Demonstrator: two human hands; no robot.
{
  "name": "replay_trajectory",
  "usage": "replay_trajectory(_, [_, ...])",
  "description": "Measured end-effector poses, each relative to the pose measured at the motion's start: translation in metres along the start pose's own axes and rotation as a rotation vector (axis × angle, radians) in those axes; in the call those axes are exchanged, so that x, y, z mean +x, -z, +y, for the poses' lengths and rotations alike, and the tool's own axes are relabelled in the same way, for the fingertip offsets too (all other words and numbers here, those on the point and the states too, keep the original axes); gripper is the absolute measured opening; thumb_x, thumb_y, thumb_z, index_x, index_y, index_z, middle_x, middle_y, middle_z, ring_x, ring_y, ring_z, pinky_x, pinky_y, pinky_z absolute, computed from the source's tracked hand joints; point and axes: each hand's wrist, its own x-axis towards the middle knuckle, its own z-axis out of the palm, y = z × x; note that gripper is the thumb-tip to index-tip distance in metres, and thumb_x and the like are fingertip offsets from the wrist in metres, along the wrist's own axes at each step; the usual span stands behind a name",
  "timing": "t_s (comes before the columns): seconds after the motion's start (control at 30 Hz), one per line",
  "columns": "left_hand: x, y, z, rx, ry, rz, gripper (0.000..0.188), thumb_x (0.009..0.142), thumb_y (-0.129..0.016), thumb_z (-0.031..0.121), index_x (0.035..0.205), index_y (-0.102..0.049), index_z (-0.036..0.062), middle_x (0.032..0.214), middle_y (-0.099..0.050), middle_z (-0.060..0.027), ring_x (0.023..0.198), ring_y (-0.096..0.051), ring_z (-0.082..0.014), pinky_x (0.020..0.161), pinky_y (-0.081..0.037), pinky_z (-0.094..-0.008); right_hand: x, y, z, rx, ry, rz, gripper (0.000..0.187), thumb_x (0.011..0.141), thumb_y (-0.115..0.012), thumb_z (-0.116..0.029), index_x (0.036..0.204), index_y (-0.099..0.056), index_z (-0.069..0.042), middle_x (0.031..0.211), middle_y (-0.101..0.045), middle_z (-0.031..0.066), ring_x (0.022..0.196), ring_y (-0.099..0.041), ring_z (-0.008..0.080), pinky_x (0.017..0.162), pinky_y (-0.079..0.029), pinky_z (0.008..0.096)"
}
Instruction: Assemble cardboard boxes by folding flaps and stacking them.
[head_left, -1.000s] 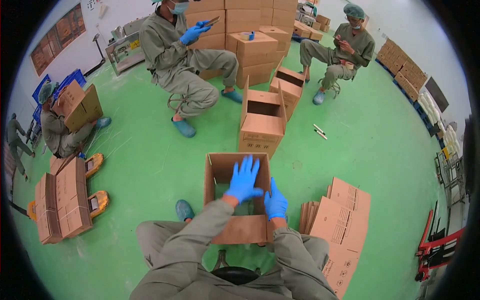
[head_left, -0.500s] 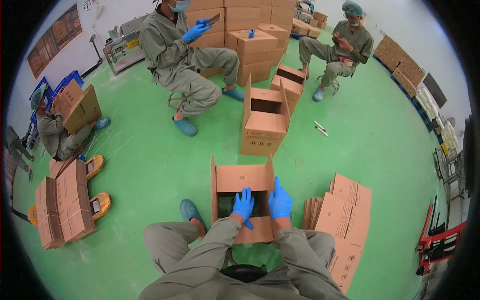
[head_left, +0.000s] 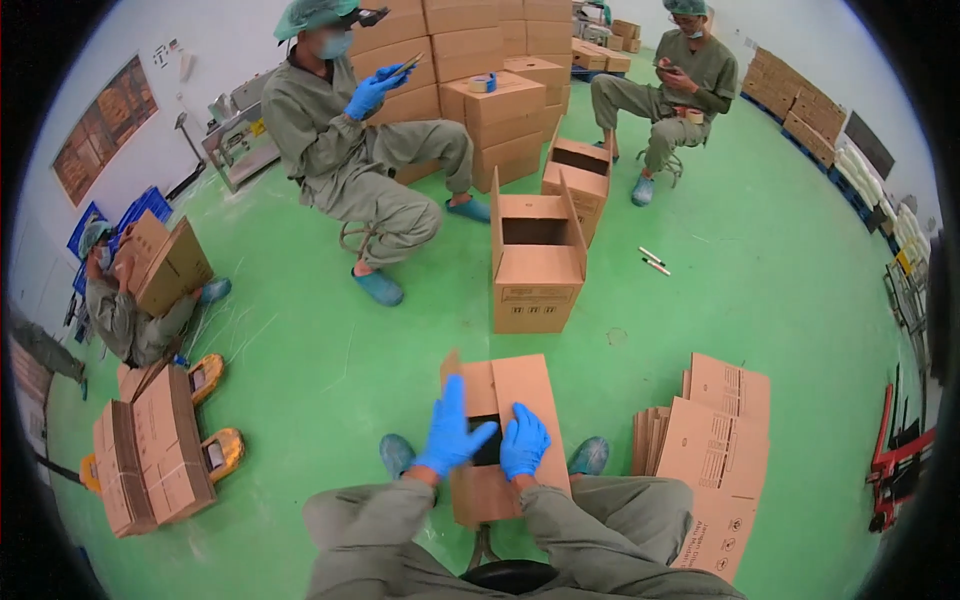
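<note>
An opened cardboard box stands on the floor between my knees. Its right flap lies folded inward over the top. My right hand, in a blue glove, rests on that flap with its fingers extended. At the left side, my gloved left hand is spread open, beside a raised flap that is blurred. A dark gap into the box shows between the two hands; its contents cannot be made out.
Two open-topped boxes stand ahead. Flat cartons lie at my right, bundled cartons on yellow forks at my left. Markers are on the floor. Seated co-workers hold things; stacked boxes rise behind.
The right flap has gone from upright to folded over the opening. My right hand has moved left onto it, and my left hand has shifted from the opening toward the left flap.
</note>
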Motion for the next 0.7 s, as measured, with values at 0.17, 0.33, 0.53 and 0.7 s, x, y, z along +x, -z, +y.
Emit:
replay_trajectory(0.17, [0.014, -0.104, 0.014, 0.480, -0.083, -0.256, 0.073, 0.089, -0.044, 0.052, 0.145, -0.030, 0.0063, 0.153, -0.020, -0.0149, 0.142, -0.017, -0.0339, 0.110, -0.012, -0.0598, -0.006, 0.002, 0.075, 1.014, -0.543, -0.068, 0.021, 0.094, -0.046, -0.014, 0.102, -0.062, -0.001, 0.101, -0.063, 0.0171, 0.096, -0.059, 0.0286, 0.087, -0.046, 0.0362])
replay_trajectory(0.33, [0.043, -0.109, 0.000, 0.480, -0.140, -0.307, 0.073, 0.088, -0.046, 0.052, 0.144, -0.032, 0.0066, 0.153, -0.020, -0.0155, 0.142, -0.016, -0.0346, 0.111, -0.012, -0.0588, -0.087, 0.072, 0.045, 0.167, 0.369, -1.489, 0.030, 0.095, -0.048, -0.026, 0.113, -0.063, -0.008, 0.107, -0.064, 0.0170, 0.108, -0.059, 0.0232, 0.091, -0.046, 0.0316])
replay_trajectory(0.53, [0.080, -0.061, 0.056, -0.024, -0.212, -0.487, 0.074, 0.089, -0.050, 0.054, 0.140, -0.037, 0.0015, 0.148, -0.027, -0.0236, 0.140, -0.020, -0.0377, 0.112, -0.022, -0.0481, 0.024, -0.048, 0.062, -0.216, 0.353, -1.282, 0.046, 0.097, -0.040, -0.036, 0.133, -0.049, -0.011, 0.133, -0.051, 0.0117, 0.119, -0.051, 0.0248, 0.105, -0.036, 0.0370])
replay_trajectory(0.7, [0.081, -0.027, 0.152, -0.183, -0.405, -0.379, 0.069, 0.089, -0.059, 0.040, 0.140, -0.036, 0.0005, 0.149, -0.028, -0.0211, 0.139, -0.026, -0.0322, 0.113, -0.025, -0.0390, 0.112, -0.039, 0.149, -0.254, 0.511, -0.414, 0.047, 0.094, -0.046, -0.035, 0.134, -0.047, -0.010, 0.136, -0.048, 0.0151, 0.122, -0.049, 0.0307, 0.102, -0.039, 0.0421])
